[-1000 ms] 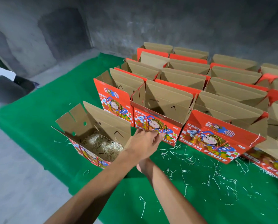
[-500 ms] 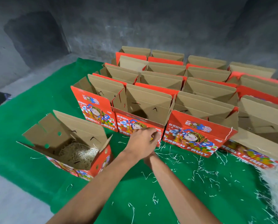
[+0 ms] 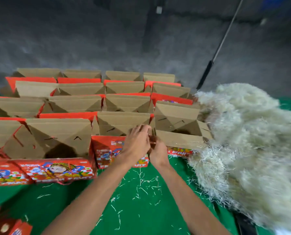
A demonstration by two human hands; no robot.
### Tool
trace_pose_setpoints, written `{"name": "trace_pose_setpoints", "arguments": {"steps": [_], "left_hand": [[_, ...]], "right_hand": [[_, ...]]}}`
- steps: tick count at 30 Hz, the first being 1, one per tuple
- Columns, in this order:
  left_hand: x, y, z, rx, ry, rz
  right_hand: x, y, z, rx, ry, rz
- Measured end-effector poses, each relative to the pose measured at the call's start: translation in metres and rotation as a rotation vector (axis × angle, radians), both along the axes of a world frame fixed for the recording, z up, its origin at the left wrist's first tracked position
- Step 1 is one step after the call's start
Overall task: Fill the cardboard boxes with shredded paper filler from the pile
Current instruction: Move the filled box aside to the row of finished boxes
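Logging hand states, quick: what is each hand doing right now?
Left hand: fingers on the box rim; grip unclear.
Right hand: partly hidden, blurred; cannot tell.

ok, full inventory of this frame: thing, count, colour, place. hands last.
cardboard boxes: many, exact count unclear; red printed outsides, brown insides; open, in rows across the cloth's left and middle.
shredded paper pile: one, off-white, right side, against the rightmost boxes.
loose shreds: scattered, white, on the cloth in front of the boxes.
green cloth: one, covers the work surface.
pole: one, dark grip, leans at the grey wall, upper right.
left hand: at the near-row box's front edge, fingers over it.
right hand: beside the left, grip blurred.
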State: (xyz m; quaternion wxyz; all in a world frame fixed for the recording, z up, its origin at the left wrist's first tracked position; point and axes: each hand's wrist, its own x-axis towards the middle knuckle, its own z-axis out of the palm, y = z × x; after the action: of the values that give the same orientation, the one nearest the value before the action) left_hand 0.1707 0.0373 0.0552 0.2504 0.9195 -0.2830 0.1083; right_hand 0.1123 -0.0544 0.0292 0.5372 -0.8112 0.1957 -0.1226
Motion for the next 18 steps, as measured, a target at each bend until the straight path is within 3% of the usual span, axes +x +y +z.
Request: {"name": "trace_pose_setpoints", "arguments": {"steps": [4,11,18], "left_hand": [[0.018,-0.021,-0.01,0.314,0.118,0.068],[-0.003,-0.024,-0.013,0.374,0.146,0.119],[-0.063,-0.011,0.007,0.468,0.238,-0.001]], "right_hand": [[-0.004,-0.048,0.001,-0.088,0.063,-0.042],[-0.015,-0.086,-0.007,-0.017,0.115,0.009],[-0.022,-0.081,-0.004,-0.012,0.108,0.092]]}}
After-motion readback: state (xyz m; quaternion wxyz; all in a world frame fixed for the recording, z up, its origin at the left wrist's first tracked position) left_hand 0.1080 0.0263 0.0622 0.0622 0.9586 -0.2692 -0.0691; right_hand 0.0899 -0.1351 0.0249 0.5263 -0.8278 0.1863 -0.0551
